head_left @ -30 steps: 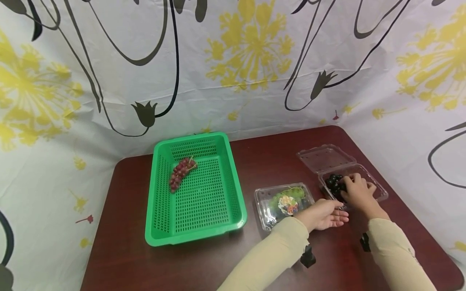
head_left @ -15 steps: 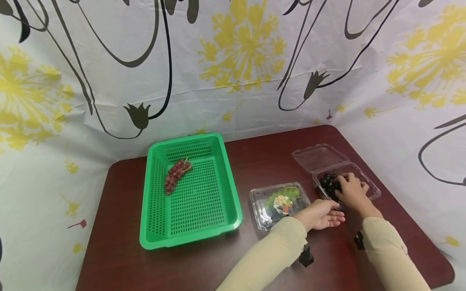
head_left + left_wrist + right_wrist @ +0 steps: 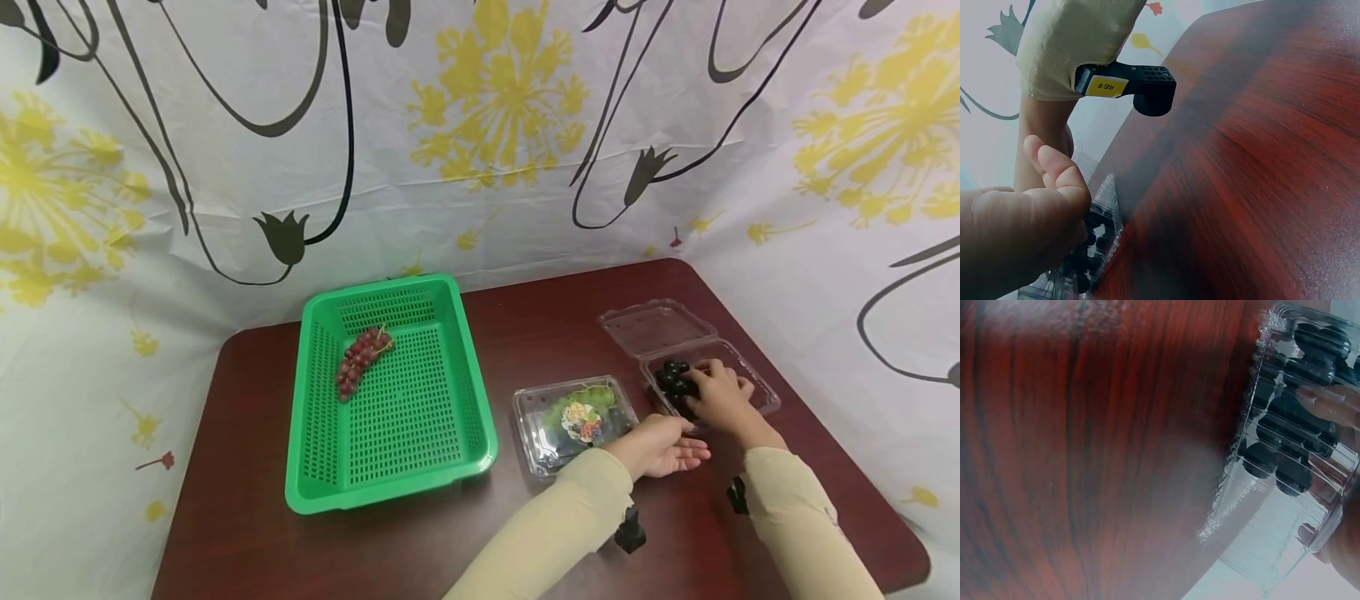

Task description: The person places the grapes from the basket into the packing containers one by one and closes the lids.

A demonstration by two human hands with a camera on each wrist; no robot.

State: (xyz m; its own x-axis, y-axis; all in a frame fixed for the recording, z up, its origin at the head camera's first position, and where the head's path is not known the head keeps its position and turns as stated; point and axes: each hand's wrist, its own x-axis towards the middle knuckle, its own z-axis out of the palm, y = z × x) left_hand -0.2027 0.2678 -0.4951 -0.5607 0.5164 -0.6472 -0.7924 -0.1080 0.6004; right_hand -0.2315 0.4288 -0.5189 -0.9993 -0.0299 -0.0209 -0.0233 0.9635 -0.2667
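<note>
My right hand point(image 3: 722, 398) reaches into an open clear plastic clamshell box point(image 3: 759, 379) at the right of the table. Its curled fingers hold a bunch of black grapes point(image 3: 672, 379). In the right wrist view a fingertip lies against the black grapes point(image 3: 1291, 422), behind the clear wall. My left hand point(image 3: 663, 446) is at the box's near left corner, its fingers extended to the right. The left wrist view shows the left hand point(image 3: 1035, 212) beside the box, with loosely bent fingers; its thumb is hidden there.
A closed clear clamshell point(image 3: 540, 417) with green grapes point(image 3: 598, 397) and a round sticker stands left of the hands. Further left, a green plastic basket point(image 3: 477, 433) holds a bunch of red grapes point(image 3: 363, 360). The open box's lid point(image 3: 656, 327) lies back toward the wall.
The head view has turned slightly, so everything sits a little further left. The black grapes have shifted slightly under my right fingers. My left hand stays at the box's corner.
</note>
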